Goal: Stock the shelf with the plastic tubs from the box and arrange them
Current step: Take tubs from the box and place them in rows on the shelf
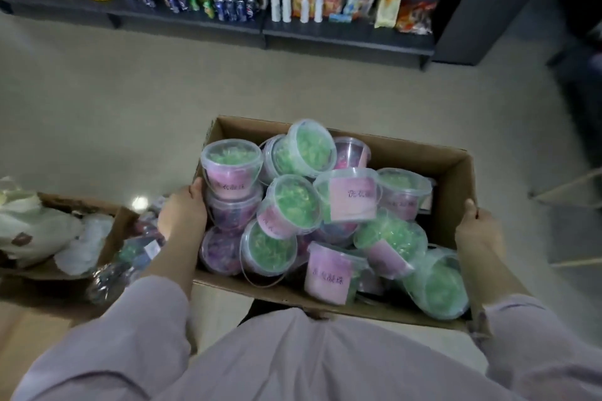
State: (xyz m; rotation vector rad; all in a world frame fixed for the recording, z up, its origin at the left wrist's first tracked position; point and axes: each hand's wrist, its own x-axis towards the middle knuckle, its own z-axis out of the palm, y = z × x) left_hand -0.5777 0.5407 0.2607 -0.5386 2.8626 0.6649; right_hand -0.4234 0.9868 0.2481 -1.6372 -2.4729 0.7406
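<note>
The clear plastic tubs (293, 202), filled with green and purple contents and bearing pink labels, lie heaped every way in an open cardboard box (456, 169) held just in front of the person's body. Both forearms reach forward from lilac sleeves: the left hand (184, 212) grips the box's left wall, the right hand (477, 228) its right wall, each with the thumb at the rim and the fingers hidden. Across the pale floor (130, 91), well apart, stands the dark shelf (348, 34) of bottles and packets, and a second carton (110, 238) sits near left.
</note>
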